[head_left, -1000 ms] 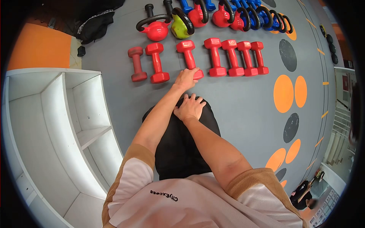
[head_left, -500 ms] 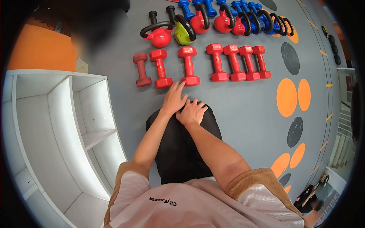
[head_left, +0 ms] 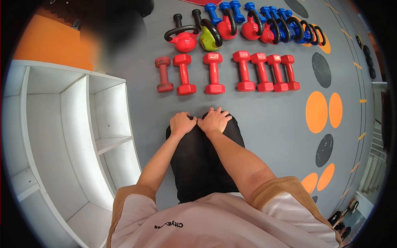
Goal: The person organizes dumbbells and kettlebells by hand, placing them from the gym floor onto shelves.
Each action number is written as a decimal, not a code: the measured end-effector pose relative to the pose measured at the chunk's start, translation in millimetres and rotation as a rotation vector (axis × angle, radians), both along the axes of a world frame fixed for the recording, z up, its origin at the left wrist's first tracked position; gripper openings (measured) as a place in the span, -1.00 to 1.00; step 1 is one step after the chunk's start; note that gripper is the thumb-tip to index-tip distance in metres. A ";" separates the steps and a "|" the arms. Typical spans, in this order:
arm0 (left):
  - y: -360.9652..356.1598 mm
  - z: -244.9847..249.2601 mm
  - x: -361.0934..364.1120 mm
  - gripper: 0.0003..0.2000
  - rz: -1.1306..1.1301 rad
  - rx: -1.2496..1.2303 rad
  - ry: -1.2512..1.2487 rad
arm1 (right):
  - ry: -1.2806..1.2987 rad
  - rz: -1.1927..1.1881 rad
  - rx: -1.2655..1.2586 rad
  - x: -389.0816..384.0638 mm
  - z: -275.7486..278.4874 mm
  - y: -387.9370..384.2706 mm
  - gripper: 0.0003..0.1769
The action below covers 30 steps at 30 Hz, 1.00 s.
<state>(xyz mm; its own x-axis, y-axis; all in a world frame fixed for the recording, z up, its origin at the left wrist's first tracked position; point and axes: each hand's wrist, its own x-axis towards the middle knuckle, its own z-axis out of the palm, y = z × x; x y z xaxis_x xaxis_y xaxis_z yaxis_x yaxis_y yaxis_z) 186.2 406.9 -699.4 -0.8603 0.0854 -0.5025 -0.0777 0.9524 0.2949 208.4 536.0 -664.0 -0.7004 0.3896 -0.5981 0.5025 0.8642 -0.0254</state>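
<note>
My left hand (head_left: 183, 123) rests on my left knee with its fingers curled under in a loose fist, and nothing shows in it. Beside it, my right hand (head_left: 216, 120) lies on the right knee of my black trousers (head_left: 204, 161), fingers spread and holding nothing. Just beyond my knees, several red dumbbells stand in a row on the grey floor. Nearest to my hands are one red dumbbell (head_left: 214, 73) straight ahead and another red dumbbell (head_left: 184, 75) to its left. A duller red dumbbell (head_left: 164, 75) marks the row's left end. Neither hand touches any dumbbell.
Behind the row stand red kettlebells (head_left: 183, 42), a yellow-green kettlebell (head_left: 208, 41) and several blue dumbbells (head_left: 237, 11). A white shelf unit (head_left: 74, 111) is close on my left. Orange floor spots (head_left: 316, 111) and dark ones lie to the right.
My left hand has drawn back from near the dumbbells onto my left knee, and its fingers have curled. My right hand stays on the knee. The view has shifted slightly.
</note>
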 end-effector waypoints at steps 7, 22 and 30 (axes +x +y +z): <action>4.2 5.7 -1.6 -0.62 0.000 -0.053 -0.057 | 0.010 0.015 0.027 1.2 -4.0 -1.2 -0.26; 7.1 3.0 -2.1 -0.62 0.008 -0.071 -0.070 | -0.028 0.019 0.018 -0.4 1.3 1.1 -0.25; 8.7 4.8 -3.9 -0.62 0.007 -0.081 -0.095 | -0.038 0.019 0.012 -1.7 1.4 1.0 -0.24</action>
<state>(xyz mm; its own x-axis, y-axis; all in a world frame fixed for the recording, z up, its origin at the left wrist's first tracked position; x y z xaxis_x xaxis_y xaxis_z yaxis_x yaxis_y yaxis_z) 182.3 415.6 -694.6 -0.8088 0.0351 -0.5870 -0.1086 0.9721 0.2078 206.7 537.0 -662.6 -0.6846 0.3843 -0.6194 0.4867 0.8735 0.0040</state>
